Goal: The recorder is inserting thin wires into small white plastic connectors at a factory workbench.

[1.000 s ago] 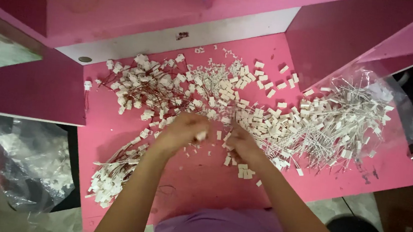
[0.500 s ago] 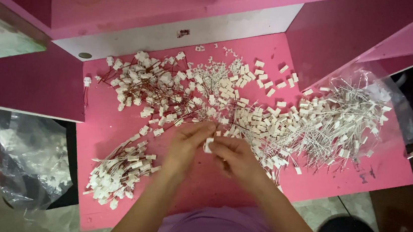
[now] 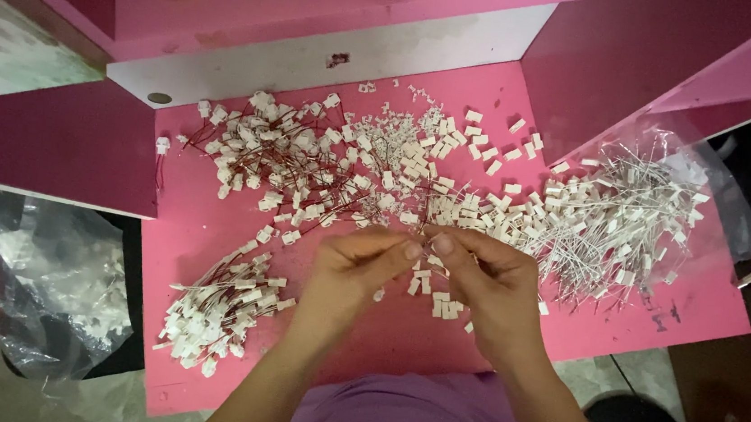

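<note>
Small white connector [image 3: 421,242] pinched between fingertips.

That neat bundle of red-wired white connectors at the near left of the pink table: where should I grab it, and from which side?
Take the bundle at its upper, bare-wire end, probably with the left hand, coming from the right across open table. The wires converge there into a narrow neck, while the white plugs fan out wide and loose at the lower left.
</note>
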